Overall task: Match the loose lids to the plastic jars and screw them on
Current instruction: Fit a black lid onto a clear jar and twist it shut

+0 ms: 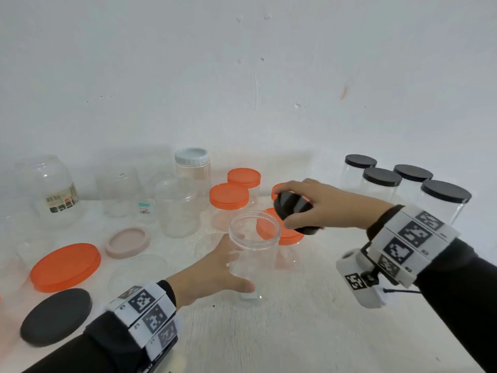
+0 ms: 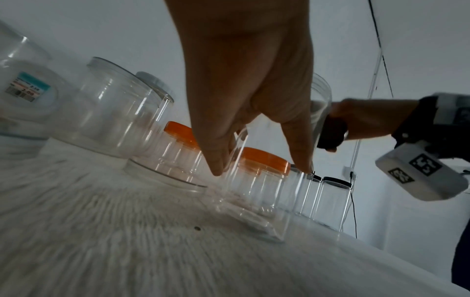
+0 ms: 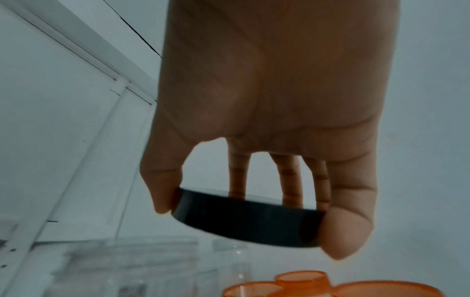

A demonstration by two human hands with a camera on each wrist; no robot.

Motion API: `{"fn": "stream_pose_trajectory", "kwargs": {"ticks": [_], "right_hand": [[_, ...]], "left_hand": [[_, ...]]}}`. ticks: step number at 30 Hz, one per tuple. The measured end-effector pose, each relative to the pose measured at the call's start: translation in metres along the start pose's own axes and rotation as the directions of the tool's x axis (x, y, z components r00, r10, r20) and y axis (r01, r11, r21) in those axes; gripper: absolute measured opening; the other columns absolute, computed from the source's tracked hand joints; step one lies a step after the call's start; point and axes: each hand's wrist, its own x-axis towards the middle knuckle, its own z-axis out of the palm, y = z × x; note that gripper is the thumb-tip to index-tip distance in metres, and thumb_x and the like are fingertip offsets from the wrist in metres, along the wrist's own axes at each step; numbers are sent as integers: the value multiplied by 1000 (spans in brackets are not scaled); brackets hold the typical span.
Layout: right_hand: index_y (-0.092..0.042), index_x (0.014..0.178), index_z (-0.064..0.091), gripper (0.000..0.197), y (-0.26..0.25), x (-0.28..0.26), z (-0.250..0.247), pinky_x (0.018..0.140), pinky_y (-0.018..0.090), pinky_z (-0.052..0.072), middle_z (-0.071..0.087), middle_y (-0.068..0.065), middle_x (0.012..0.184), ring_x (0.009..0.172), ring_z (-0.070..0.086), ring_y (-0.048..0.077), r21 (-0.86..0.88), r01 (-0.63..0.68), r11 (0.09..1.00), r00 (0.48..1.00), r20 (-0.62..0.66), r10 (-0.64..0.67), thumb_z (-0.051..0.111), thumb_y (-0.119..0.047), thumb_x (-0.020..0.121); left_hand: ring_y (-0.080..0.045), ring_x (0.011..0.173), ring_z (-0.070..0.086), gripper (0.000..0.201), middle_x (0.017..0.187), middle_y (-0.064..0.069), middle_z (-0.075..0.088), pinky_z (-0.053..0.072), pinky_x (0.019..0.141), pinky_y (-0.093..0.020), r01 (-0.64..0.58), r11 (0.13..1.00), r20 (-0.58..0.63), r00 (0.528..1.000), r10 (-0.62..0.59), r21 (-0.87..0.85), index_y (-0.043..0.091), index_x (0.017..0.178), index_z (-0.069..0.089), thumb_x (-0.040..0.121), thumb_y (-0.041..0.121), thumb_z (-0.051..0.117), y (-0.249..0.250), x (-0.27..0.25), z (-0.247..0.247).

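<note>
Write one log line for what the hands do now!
left hand holds open jar | right hand grips black lid | lid not on

Open clear jar (image 1: 254, 246) upright; black lid (image 1: 294, 211) held beside.

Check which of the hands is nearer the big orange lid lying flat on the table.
Left. The left hand grips the open clear jar, just right of the big orange lid. The right hand holds a black lid in the air, farther right, beyond the jar.
</note>
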Motion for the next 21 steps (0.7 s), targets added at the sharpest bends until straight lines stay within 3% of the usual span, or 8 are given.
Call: {"fn": "stream_pose_trajectory", "kwargs": {"ticks": [3,6,9,12,14,21], "right_hand": [[-60,128,37,64,-30,7,1,88,30,46,41,-15,116,108,49,11,-86,65,994,997,46,-61,69,-56,73],[-60,131,34,66,-54,13,1,96,35,44,40,-14,121,114,45,13,-183,123,975,986,131,-100,70,-53,76],[-57,133,34,67,-70,18,5,99,40,44,40,-11,127,119,44,18,-312,152,938,969,231,-81,71,-50,77],[-53,138,34,71,-80,24,9,101,42,43,38,-15,127,123,42,18,-388,176,905,951,303,-55,71,-47,78],[-54,139,33,73,-84,25,11,101,41,43,36,-17,125,123,42,16,-416,183,891,943,330,-39,72,-45,78],[-54,140,33,77,-88,26,12,102,39,41,37,-15,137,123,40,13,-467,200,862,932,363,-20,75,-40,77]], "left_hand": [[-5,138,26,108,146,29,26,27,108,-25,-31,999,-20,999,30,-16,52,144,10,71,28,86,2,-1,0],[-2,136,31,105,146,26,31,31,104,-23,-86,994,-101,992,80,-60,46,146,15,69,37,85,9,-1,0],[2,133,36,96,143,24,39,33,100,-19,-138,987,-179,976,122,-77,45,142,25,66,40,83,12,0,1],[10,125,39,86,135,31,44,36,91,-12,-167,983,-220,964,147,-74,52,133,30,68,34,84,11,1,5],[9,124,42,87,134,29,47,37,88,-11,-169,982,-237,961,145,-86,49,135,31,70,29,85,8,2,6],[7,127,40,91,137,27,45,34,103,-21,-170,984,-243,958,151,-57,40,143,31,71,31,86,5,3,5]]}}
